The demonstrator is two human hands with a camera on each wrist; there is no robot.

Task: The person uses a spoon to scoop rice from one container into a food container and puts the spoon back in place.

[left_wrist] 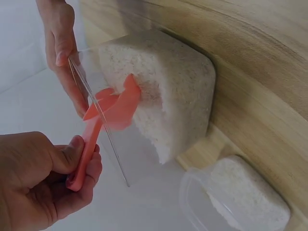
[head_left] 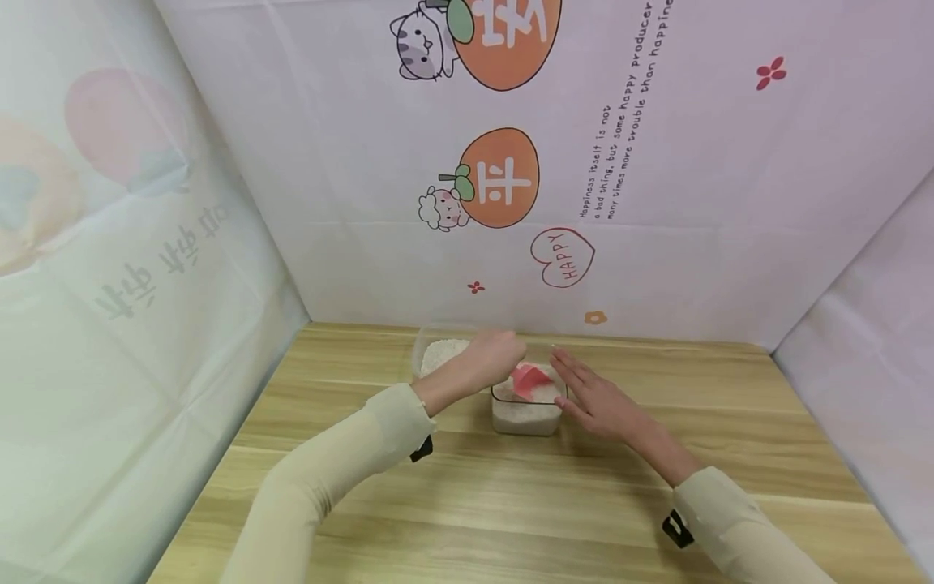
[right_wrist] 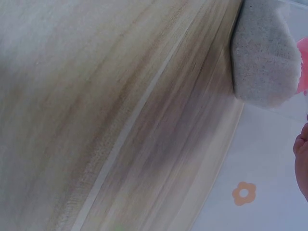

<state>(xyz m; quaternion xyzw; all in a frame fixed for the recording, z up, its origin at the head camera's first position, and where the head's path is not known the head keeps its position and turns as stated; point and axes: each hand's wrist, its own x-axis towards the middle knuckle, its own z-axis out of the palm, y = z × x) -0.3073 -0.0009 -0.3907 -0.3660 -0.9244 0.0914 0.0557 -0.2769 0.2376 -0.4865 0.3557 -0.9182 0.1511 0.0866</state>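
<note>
My left hand [head_left: 494,355] grips the handle of a pink scoop [left_wrist: 118,108], thumb on top and fingers curled beneath. The scoop's bowl dips inside a clear square container [head_left: 527,420], against white, rice-like grains [left_wrist: 185,91]. In the left wrist view the grains slope down, piled higher on one side. My right hand [head_left: 594,403] rests at the container's right rim with straight fingers, its thumb at the near corner. Only part of that hand [right_wrist: 302,159] enters the right wrist view, at the right edge.
Left of the square container, partly behind my left forearm, stands a second clear tub [left_wrist: 192,199] with white grains [head_left: 441,354]. Both stand on a wood-grain table [head_left: 467,511], near a printed white backdrop [head_left: 365,243] along its far edge.
</note>
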